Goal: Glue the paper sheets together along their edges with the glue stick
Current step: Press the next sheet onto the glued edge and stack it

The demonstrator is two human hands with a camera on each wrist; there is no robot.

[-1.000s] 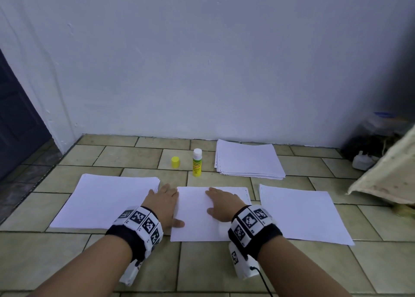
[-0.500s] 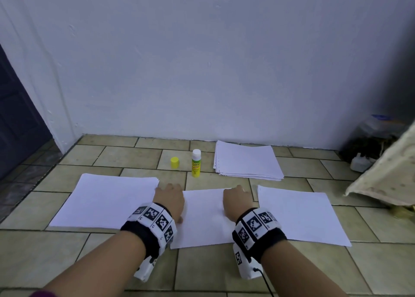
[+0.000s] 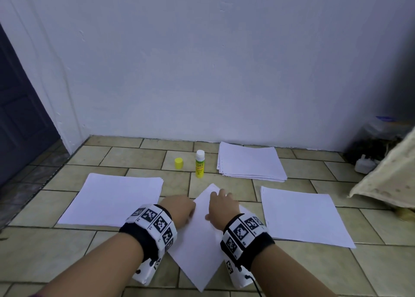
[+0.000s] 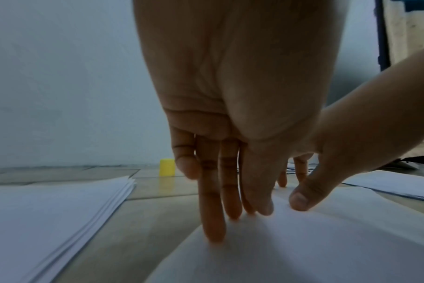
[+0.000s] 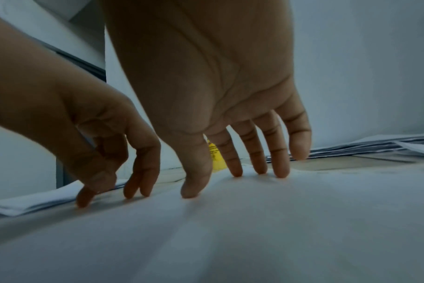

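A white middle sheet lies cornerwise on the tiled floor, one corner pointing at the wall. My left hand touches its left edge with straight fingertips. My right hand rests on its far corner, fingertips and thumb pressing the paper. Neither hand holds anything. The glue stick stands upright and uncapped beyond the sheet, with its yellow cap to its left. The cap also shows in the left wrist view.
A stack of sheets lies at the left, a single-looking sheet at the right, and another stack near the wall. A pale cloth and dark clutter sit at the far right. A dark door stands left.
The middle sheet has turned from square-on to cornerwise under my hands. Both hands have drawn closer together on its far part.
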